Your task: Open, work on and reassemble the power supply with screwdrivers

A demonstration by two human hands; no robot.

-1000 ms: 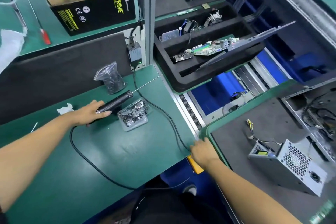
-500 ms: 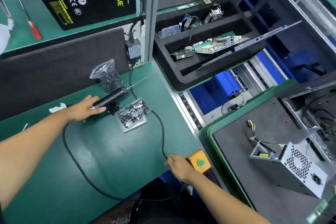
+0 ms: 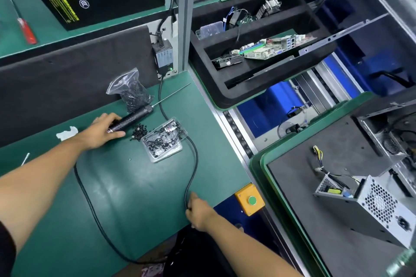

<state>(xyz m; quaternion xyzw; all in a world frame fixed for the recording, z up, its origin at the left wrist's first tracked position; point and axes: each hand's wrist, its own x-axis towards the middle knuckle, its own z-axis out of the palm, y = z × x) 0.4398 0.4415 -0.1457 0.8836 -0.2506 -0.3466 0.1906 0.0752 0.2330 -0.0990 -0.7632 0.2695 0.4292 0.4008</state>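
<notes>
left hand (image 3: 102, 129) grips electric screwdriver (image 3: 132, 118) — right hand (image 3: 198, 211) pinches cable (image 3: 191, 177)

Brightly and evenly lit from overhead, with soft short shadows. Pale sheen on the green tabletop (image 3: 126, 186) near its middle. Wide-angle bending of straight lines toward the edges. Slightly soft throughout, smeared and blurred at the lower right corner.
</notes>
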